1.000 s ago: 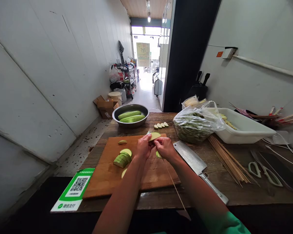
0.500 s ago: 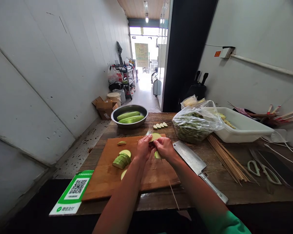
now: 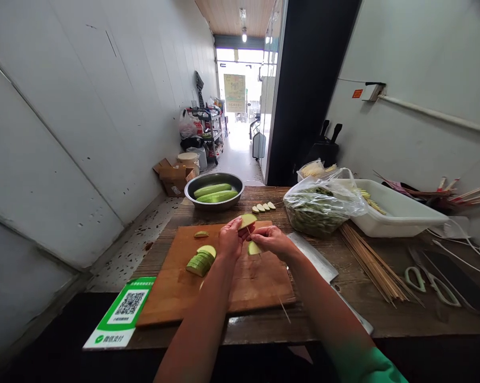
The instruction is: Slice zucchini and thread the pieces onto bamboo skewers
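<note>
My left hand pinches a pale green zucchini slice above the cutting board. My right hand is closed on a thin bamboo skewer, whose upper end meets the underside of that slice. Another zucchini slice sits on the skewer just below the right fingers. Left of my forearm, a stack of cut slices leans on the wooden cutting board. One small end piece lies behind the stack. How deep the skewer goes into the upper slice is hard to see.
A cleaver lies right of the board, partly under my right forearm. Beyond are loose skewers, scissors, a bag of greens and a white tub. A metal bowl holds whole zucchini; a skewered row lies nearby.
Both hands have shifted slightly left. The upper slice is tilted more upright, and skewer now shows between it and my right fingers. The skewer's lower end has swung and risen a little.
</note>
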`<state>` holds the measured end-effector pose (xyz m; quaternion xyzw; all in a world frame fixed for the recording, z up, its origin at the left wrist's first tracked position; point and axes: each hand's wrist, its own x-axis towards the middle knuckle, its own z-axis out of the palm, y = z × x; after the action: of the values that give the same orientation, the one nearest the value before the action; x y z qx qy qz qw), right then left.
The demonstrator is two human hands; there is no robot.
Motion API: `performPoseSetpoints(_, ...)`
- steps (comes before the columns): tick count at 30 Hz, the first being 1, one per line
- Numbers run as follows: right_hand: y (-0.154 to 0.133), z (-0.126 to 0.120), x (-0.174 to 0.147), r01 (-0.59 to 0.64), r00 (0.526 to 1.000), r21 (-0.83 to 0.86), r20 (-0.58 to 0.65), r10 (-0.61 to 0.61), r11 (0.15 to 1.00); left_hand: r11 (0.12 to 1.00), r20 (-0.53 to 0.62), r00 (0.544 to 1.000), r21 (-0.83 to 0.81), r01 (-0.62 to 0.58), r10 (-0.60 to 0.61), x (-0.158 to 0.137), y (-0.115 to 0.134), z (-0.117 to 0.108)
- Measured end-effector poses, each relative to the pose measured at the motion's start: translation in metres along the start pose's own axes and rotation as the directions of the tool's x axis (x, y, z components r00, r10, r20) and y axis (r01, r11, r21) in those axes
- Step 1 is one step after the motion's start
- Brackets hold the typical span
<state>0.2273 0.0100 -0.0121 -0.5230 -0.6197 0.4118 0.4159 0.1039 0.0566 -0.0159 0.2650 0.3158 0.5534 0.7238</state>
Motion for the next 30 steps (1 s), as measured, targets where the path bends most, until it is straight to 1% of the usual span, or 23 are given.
performPoseSetpoints(3,0.002,0.005,0.001,-0.011,0.999,0.065,-0.038,0.014,0.998,1.0,0.014,1.0,0.008,-0.019,0.019,0.0,0.0,0.0)
performPoseSetpoints(5,0.004,0.009,0.002,0.001,0.995,0.027,-0.104,0.002,1.0,1.0,0.02,1.0,0.007,-0.02,0.02,0.0,0.0,-0.001)
performPoseSetpoints(7,0.008,0.013,0.004,0.026,0.989,-0.022,-0.143,-0.029,0.999,1.0,0.027,0.999,0.007,-0.016,0.016,0.0,0.0,-0.001)
performPoseSetpoints(11,0.014,0.016,0.006,0.094,0.978,-0.063,-0.18,-0.104,0.994,0.999,0.042,0.999,0.03,-0.015,0.014,0.001,-0.001,-0.002)
performPoseSetpoints(16,0.015,0.015,0.007,0.115,0.971,-0.034,-0.207,-0.119,0.993,0.999,0.063,0.998,0.048,0.018,-0.021,0.001,-0.009,0.0)
performPoseSetpoints(19,0.016,0.013,0.009,0.116,0.963,-0.032,-0.241,-0.12,0.993,0.998,0.045,0.999,0.053,0.021,-0.023,0.001,-0.013,0.002)
performPoseSetpoints(22,0.015,0.008,0.012,0.129,0.961,-0.036,-0.242,-0.134,0.991,0.999,0.005,1.0,0.039,-0.004,0.004,0.004,-0.011,0.001)
performPoseSetpoints(24,0.013,0.004,0.012,0.088,0.959,-0.008,-0.268,-0.087,0.996,0.999,-0.024,0.999,0.004,-0.04,0.04,0.006,-0.007,-0.002)
performPoseSetpoints(25,0.012,0.002,0.01,0.041,0.959,0.02,-0.281,-0.034,0.999,0.998,-0.041,0.997,-0.017,-0.066,0.066,0.007,-0.004,-0.003)
performPoseSetpoints(26,0.011,0.001,0.007,-0.021,0.964,0.059,-0.265,0.036,0.998,0.995,-0.056,0.994,-0.036,-0.095,0.093,0.009,-0.002,-0.005)
performPoseSetpoints(27,0.011,0.0,0.004,-0.091,0.971,0.105,-0.209,0.111,0.99,0.991,-0.07,0.991,-0.05,-0.121,0.117,0.009,0.0,-0.006)
performPoseSetpoints(28,0.012,0.001,-0.001,-0.153,0.979,0.15,-0.112,0.171,0.977,0.988,-0.08,0.987,-0.058,-0.142,0.137,0.01,0.001,-0.007)
performPoseSetpoints(29,0.013,0.002,-0.006,-0.194,0.98,0.19,-0.002,0.198,0.962,0.985,-0.084,0.985,-0.061,-0.159,0.154,0.01,0.001,-0.007)
performPoseSetpoints(30,0.015,0.004,-0.01,-0.209,0.977,0.23,0.086,0.194,0.951,0.984,-0.086,0.983,-0.059,-0.169,0.164,0.009,0.002,-0.007)
